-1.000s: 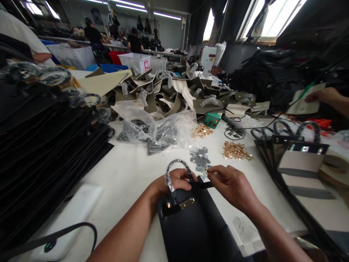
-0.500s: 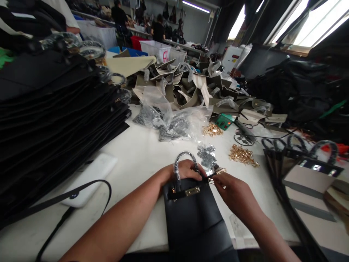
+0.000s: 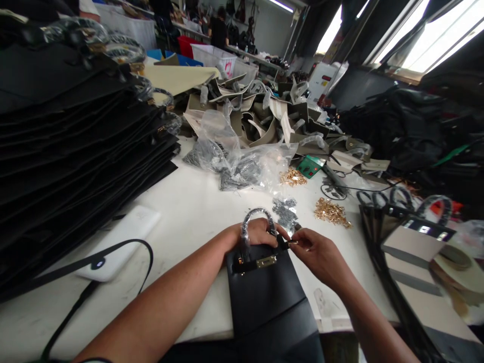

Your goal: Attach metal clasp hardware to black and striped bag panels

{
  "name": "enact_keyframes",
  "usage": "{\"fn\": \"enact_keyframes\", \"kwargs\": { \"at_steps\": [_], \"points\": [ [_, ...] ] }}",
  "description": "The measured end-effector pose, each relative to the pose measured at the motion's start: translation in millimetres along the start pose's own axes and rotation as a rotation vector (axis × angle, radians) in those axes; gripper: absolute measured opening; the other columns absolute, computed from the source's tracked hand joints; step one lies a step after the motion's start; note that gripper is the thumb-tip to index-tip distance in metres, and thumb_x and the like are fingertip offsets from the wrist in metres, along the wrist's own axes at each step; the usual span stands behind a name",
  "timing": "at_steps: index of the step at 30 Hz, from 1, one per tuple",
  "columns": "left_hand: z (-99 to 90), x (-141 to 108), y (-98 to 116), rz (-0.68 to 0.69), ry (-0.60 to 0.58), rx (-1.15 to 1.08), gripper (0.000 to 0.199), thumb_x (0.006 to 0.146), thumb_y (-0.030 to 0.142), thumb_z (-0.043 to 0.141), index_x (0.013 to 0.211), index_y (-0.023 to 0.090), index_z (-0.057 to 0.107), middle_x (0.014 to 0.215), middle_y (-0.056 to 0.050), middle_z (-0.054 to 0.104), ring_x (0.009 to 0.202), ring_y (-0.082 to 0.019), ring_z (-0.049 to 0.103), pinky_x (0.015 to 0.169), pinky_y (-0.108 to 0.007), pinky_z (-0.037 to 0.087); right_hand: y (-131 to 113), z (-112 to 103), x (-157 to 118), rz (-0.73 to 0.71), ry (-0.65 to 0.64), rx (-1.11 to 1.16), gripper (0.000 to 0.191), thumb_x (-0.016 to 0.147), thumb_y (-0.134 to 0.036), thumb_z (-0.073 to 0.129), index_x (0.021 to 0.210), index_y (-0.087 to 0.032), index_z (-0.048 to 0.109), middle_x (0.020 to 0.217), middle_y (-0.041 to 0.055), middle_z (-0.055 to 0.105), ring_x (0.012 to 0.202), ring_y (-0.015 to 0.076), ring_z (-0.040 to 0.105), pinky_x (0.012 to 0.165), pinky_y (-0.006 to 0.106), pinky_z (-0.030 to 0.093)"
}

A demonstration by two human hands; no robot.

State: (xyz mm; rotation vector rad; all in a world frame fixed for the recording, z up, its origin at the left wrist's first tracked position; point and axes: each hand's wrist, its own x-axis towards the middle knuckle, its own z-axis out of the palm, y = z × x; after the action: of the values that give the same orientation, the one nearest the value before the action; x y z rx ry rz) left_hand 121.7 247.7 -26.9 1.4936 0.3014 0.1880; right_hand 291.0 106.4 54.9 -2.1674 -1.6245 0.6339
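Note:
A black bag piece (image 3: pixel 270 297) lies over the table's front edge, with a plastic-wrapped handle (image 3: pixel 246 227) and a gold plate (image 3: pixel 266 261) near its top. My left hand (image 3: pixel 259 232) reaches through the handle, its fingers closed on the bag's top edge by a dark strap. Beside it, my right hand (image 3: pixel 312 247) pinches a small metal fitting (image 3: pixel 292 242) at the strap's end. Just beyond the hands is a pile of small grey metal parts (image 3: pixel 285 212).
Black pieces (image 3: pixel 75 141) are stacked high at left, near a white power bank (image 3: pixel 121 244) with a cable. Gold parts (image 3: pixel 333 212), a plastic bag (image 3: pixel 245 169) and a green box (image 3: pixel 310 166) lie farther back. Striped bag pieces (image 3: pixel 412 252) stand at right.
My right hand has drawn slightly closer to my left hand, and the strap end between them has shifted. The camera view has moved a little.

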Motion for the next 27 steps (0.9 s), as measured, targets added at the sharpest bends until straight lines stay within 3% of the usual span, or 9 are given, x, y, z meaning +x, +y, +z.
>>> {"fn": "enact_keyframes", "kwargs": {
  "at_steps": [4, 6, 13, 20, 27],
  "points": [
    [0.2, -1, 0, -0.014, -0.023, -0.007, 0.048, 0.069, 0.021, 0.071, 0.117, 0.023, 0.077, 0.080, 0.003, 0.072, 0.075, -0.015, 0.063, 0.071, -0.024, 0.047, 9, 4, 4, 0.036, -0.001, 0.271, 0.029, 0.081, -0.036, 0.065, 0.107, -0.023, 0.064, 0.084, 0.0002, 0.070, 0.077, 0.0188, 0.066, 0.070, 0.029, 0.049],
    [-0.3, 0, 0, -0.012, -0.030, 0.003, 0.048, 0.069, 0.021, 0.070, 0.116, 0.024, 0.077, 0.085, 0.003, 0.074, 0.080, -0.016, 0.065, 0.076, -0.025, 0.048, 12, 3, 3, 0.050, -0.033, 0.289, 0.027, 0.082, -0.036, 0.065, 0.105, -0.022, 0.067, 0.084, 0.0009, 0.071, 0.078, 0.0192, 0.066, 0.070, 0.029, 0.049],
    [-1.3, 1, -2, 0.001, -0.045, 0.042, 0.044, 0.069, 0.022, 0.069, 0.112, 0.024, 0.079, 0.094, 0.002, 0.078, 0.090, -0.019, 0.068, 0.086, -0.027, 0.049, 3, -6, -9, -0.042, -0.102, 0.014, 0.020, 0.086, -0.032, 0.062, 0.099, -0.026, 0.076, 0.081, -0.0001, 0.071, 0.075, 0.0191, 0.065, 0.067, 0.029, 0.045],
    [0.4, 3, -6, -0.057, 0.012, 0.007, 0.049, 0.067, 0.021, 0.074, 0.116, 0.021, 0.075, 0.079, 0.003, 0.070, 0.074, -0.015, 0.063, 0.074, -0.027, 0.047, -13, -4, -11, -0.132, -0.157, -0.243, 0.022, 0.091, -0.025, 0.054, 0.094, -0.026, 0.076, 0.087, 0.0021, 0.071, 0.080, 0.0202, 0.064, 0.070, 0.031, 0.042],
    [0.2, 6, -13, -0.119, 0.051, -0.075, 0.062, 0.063, 0.024, 0.083, 0.121, 0.016, 0.067, 0.078, 0.001, 0.072, 0.071, -0.016, 0.065, 0.069, -0.028, 0.048, -17, -1, -5, -0.126, -0.192, -0.264, 0.024, 0.090, -0.024, 0.054, 0.097, -0.026, 0.076, 0.088, 0.0027, 0.073, 0.081, 0.0202, 0.065, 0.068, 0.029, 0.041]
  ]
}}
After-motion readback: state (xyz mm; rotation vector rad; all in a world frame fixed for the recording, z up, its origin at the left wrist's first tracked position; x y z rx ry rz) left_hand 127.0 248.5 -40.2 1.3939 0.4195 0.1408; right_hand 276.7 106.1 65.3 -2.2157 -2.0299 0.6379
